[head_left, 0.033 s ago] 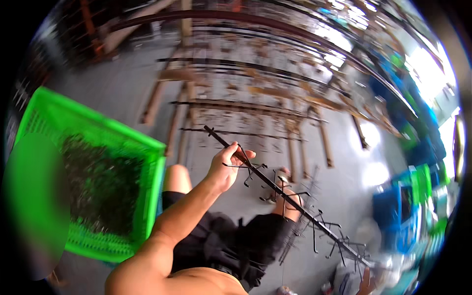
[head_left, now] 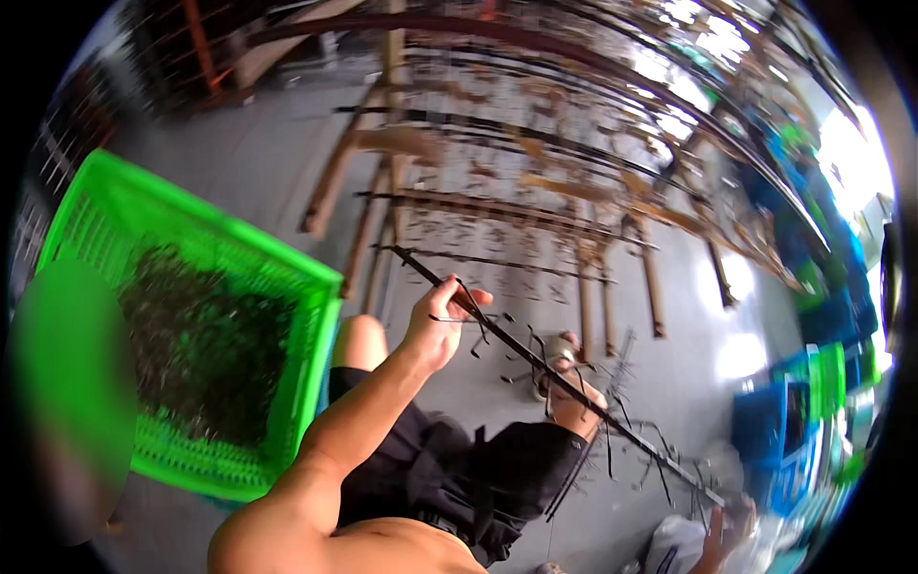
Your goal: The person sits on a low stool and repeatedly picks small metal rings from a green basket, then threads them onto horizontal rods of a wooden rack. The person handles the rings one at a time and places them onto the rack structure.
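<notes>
A long dark metal bar with several thin bent hooks (head_left: 547, 369) slants across in front of me, above my knees. My left hand (head_left: 436, 327) is closed around it close to its upper left end, thumb and fingers pinching it. At the lower right end of the bar is my right hand (head_left: 734, 524), partly blurred, with its fingers closed at the bar's tip. To my left stands a bright green plastic crate (head_left: 220, 228), holding a heap of small dark pieces (head_left: 206, 344) too fine to name.
Ahead stands a wooden frame (head_left: 392, 143) carrying several rows of hooked bars. Blue crates (head_left: 773, 430) and green ones are stacked at the right. A white plastic bag (head_left: 677, 543) lies at the lower right. A blurred green shape (head_left: 72, 383) covers the left edge.
The surroundings have shifted rightward in the view. The bar's lower right end sits slightly higher, and more of my right hand shows. My left hand keeps its hold.
</notes>
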### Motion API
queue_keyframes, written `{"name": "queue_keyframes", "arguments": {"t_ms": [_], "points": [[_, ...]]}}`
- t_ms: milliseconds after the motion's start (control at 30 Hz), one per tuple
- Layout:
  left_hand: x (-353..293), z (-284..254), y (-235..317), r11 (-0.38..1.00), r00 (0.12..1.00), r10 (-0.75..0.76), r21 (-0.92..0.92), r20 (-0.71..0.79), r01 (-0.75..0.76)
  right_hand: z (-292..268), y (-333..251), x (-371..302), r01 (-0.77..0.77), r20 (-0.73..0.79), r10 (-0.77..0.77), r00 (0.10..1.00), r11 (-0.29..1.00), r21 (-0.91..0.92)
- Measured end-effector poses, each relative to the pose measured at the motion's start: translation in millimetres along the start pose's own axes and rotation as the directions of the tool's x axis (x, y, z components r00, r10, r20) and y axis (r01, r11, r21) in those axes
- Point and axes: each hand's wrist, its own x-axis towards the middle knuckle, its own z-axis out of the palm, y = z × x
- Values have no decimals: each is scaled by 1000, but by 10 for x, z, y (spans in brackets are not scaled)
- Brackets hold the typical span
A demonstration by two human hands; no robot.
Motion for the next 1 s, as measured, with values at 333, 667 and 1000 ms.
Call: {"name": "queue_keyframes", "arguments": {"t_ms": [333, 667, 1000], "points": [[323, -1393, -130, 961, 842, 275, 130, -464, -242, 2522, -369, 2427, 230, 246, -249, 937, 968, 103], [-436, -1325, 251, 565, 762, 458, 812, -457, 146, 3655, 55, 2461, 126, 252, -141, 957, 989, 77], [-734, -3146, 1240, 69, 335, 527, 432, -781, 899, 3640, 102, 2342, 55, 242, -91, 966, 987, 150]]}}
